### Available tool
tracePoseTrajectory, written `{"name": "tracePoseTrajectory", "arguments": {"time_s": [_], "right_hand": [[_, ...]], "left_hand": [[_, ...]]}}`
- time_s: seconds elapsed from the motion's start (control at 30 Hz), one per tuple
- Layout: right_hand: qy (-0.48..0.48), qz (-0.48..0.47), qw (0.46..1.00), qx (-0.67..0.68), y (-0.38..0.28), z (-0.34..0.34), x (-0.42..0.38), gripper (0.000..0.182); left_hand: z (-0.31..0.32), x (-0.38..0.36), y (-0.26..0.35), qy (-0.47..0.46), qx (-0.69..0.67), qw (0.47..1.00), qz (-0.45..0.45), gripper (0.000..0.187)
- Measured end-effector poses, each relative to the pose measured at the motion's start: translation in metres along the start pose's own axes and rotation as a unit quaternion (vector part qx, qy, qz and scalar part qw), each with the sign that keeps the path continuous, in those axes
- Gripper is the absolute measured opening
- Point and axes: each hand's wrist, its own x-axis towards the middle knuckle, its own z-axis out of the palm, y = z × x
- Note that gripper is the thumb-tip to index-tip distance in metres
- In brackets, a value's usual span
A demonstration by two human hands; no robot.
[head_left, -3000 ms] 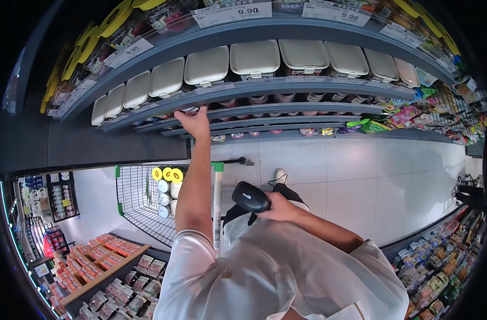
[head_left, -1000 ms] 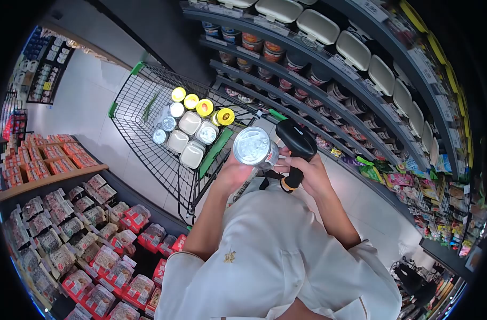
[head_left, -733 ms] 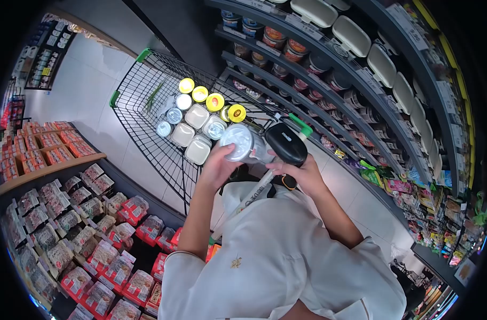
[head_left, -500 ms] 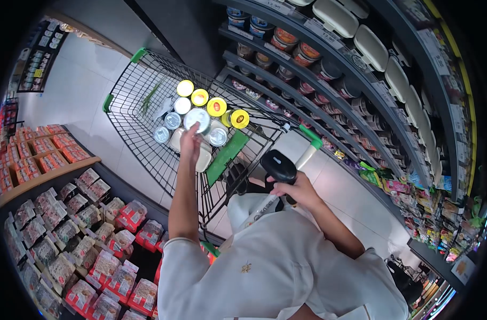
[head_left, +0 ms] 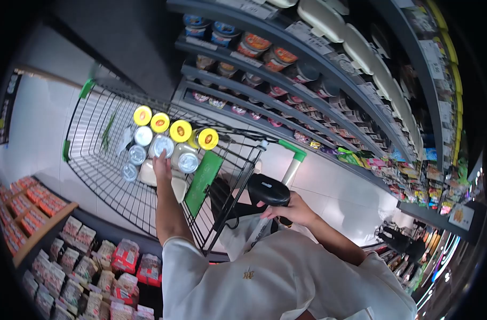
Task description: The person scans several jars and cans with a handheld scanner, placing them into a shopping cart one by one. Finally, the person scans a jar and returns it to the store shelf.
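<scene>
Inside the shopping cart (head_left: 102,178), my left hand (head_left: 162,164) has its fingers on the near rim of a round silvery-lidded tub (head_left: 161,144). Yellow-lidded jars (head_left: 180,130) stand in a row just beyond it. Around the tub are a white-lidded jar (head_left: 143,135), silvery-lidded cans (head_left: 137,155) and another silvery-lidded container (head_left: 188,162). Beneath my left wrist lie pale cartons (head_left: 148,173). By the cart handle (head_left: 260,232), my right hand (head_left: 294,208) is wrapped around a black rounded device (head_left: 268,190); its underside is hidden.
Shelves of cup-shaped tubs (head_left: 254,44) and white cartons (head_left: 321,20) run along the right. Left of the cart is a display of packaged goods (head_left: 86,269), with orange packs (head_left: 27,210) beyond. A green panel (head_left: 203,184) forms part of the cart's near end.
The view has shifted, so the cart appears farther left and lower. The silvery-lidded tub under my left hand looks slightly lower among the other containers. My right hand keeps its hold on the black device.
</scene>
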Motion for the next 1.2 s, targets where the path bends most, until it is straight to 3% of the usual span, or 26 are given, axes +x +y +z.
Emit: {"name": "tracePoseTrajectory", "arguments": {"time_s": [0.1,0.27,0.3,0.33,0.43,0.5,0.57,0.63,0.7,0.77,0.83,0.9,0.97,1.07,1.17,1.2], "right_hand": [[-0.006,-0.002,1.000,0.002,-0.004,0.006,0.004,0.041],[-0.003,-0.017,1.000,0.011,0.000,0.015,0.011,0.035],[-0.003,-0.018,1.000,0.016,0.001,0.016,0.012,0.035],[-0.006,-0.021,1.000,0.020,0.001,0.018,0.013,0.035],[-0.004,-0.033,0.999,-0.015,0.004,0.023,0.019,0.035],[-0.003,-0.048,0.998,-0.042,0.007,0.024,0.024,0.035],[0.001,-0.060,0.994,-0.087,0.009,0.023,0.026,0.035],[0.008,-0.074,0.986,-0.152,0.007,0.023,0.028,0.035],[0.005,-0.071,0.978,-0.196,-0.002,0.026,0.027,0.038],[-0.009,-0.093,0.960,-0.263,-0.011,0.026,0.027,0.040],[0.002,-0.147,0.930,-0.336,-0.012,0.030,0.025,0.039],[0.018,-0.199,0.892,-0.405,-0.011,0.030,0.024,0.037],[0.007,-0.225,0.886,-0.404,-0.005,0.026,0.022,0.036],[-0.020,-0.224,0.880,-0.419,-0.008,0.014,0.014,0.037],[-0.025,-0.244,0.876,-0.415,0.002,0.007,0.015,0.038],[-0.024,-0.246,0.875,-0.416,0.004,0.006,0.016,0.039]], "left_hand": [[-0.008,0.006,-0.002,-0.048,-0.014,0.998,0.034,0.042],[-0.018,0.021,0.005,-0.001,0.047,0.998,0.043,0.048],[-0.016,0.026,0.008,0.015,0.067,0.997,0.040,0.050],[0.001,0.013,0.019,0.150,0.141,0.978,0.039,0.052],[0.013,0.005,0.040,0.213,0.294,0.925,0.114,0.053],[0.029,-0.017,0.046,0.243,0.323,0.872,0.276,0.044],[0.077,-0.071,0.063,0.182,0.321,0.832,0.414,0.030],[0.136,-0.122,0.076,0.058,0.328,0.818,0.470,0.023],[0.192,-0.169,0.087,-0.082,0.407,0.775,0.477,0.021],[0.256,-0.192,0.083,-0.153,0.401,0.769,0.475,0.021],[0.317,-0.199,0.071,-0.242,0.361,0.776,0.457,0.031],[0.373,-0.204,0.055,-0.257,0.366,0.755,0.479,0.051],[0.417,-0.186,0.031,-0.249,0.339,0.772,0.477,0.066],[0.464,-0.178,0.009,-0.179,0.402,0.755,0.485,0.070],[0.495,-0.178,0.001,-0.167,0.413,0.727,0.523,0.073],[0.502,-0.194,0.005,-0.138,0.419,0.743,0.503,0.074]]}}
